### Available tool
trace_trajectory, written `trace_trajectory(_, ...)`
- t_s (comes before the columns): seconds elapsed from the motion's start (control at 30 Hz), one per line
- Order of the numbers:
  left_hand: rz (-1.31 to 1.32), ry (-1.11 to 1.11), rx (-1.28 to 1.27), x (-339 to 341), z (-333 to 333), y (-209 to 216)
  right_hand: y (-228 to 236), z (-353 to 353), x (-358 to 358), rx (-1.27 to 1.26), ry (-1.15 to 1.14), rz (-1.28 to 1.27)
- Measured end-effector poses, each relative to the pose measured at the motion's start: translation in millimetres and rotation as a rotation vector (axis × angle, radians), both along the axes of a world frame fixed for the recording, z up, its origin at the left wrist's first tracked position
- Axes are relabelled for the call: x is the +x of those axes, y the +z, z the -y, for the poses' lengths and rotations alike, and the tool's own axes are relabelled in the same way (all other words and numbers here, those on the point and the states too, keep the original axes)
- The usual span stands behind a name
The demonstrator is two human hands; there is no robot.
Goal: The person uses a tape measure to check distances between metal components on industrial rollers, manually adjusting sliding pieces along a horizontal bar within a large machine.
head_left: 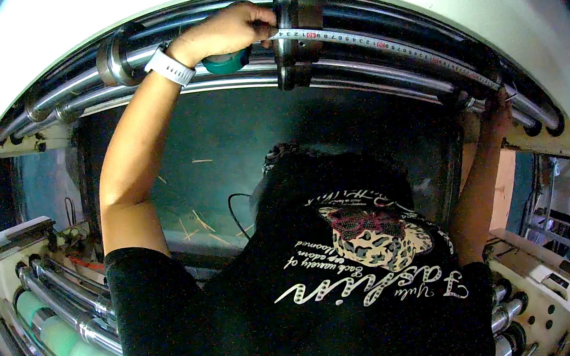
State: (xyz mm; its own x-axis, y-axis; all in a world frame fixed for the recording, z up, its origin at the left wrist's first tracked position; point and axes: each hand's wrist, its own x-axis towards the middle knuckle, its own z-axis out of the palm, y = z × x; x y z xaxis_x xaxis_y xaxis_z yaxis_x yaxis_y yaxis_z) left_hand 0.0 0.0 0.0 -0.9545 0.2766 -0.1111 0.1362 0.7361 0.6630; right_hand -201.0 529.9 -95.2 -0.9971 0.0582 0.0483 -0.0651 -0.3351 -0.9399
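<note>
Head view: the left hand (pixel 228 30), above a white wristband (pixel 170 66), grasps a tape measure (pixel 393 45), its green case (pixel 228 62) beneath the palm. The blade stretches rightward across a dark collar (pixel 289 67) and along metal bars (pixel 382 72) to the right hand (pixel 499 107), too dim to tell whether its fingers are clenched.

Black short-sleeved T-shirt (pixel 197 331), white script (pixel 382 287), leopard-spotted graphic (pixel 378 245), white wrist strap (pixel 170 65)
</note>
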Motion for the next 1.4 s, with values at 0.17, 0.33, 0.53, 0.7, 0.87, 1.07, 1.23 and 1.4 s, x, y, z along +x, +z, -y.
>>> trace_trajectory(0.17, -0.018, 0.001, 0.021, 1, -12, -6, 37, 19, 39, -0.057, 0.100, -0.029)
trace_trajectory(0.33, -0.033, 0.019, 0.040, 5, -8, -4, -7, 4, 4, 0.118, -0.166, -0.031)
trace_trajectory(0.53, -0.017, 0.050, 0.027, 7, -12, 2, -12, -11, -7, -0.139, -0.017, 0.126)
trace_trajectory(0.7, -0.032, 0.069, 0.048, 5, -11, -4, -14, -29, -26, 0.194, 0.055, 0.068)
trace_trajectory(0.87, -0.156, 0.118, -0.071, 5, -16, -10, -17, -18, -25, 0.222, -0.072, 0.037)
trace_trajectory(1.07, -0.244, 0.047, -0.126, 1, -15, -17, -29, -27, -13, 0.468, -0.156, -0.040)
trace_trajectory(1.23, -0.144, 0.160, -0.048, 20, -23, 5, -25, -4, -12, 0.992, -0.257, -0.124)
trace_trajectory(1.4, -0.005, 0.173, 0.022, 23, -16, 3, 24, 50, 39, 0.024, -0.215, -0.089)
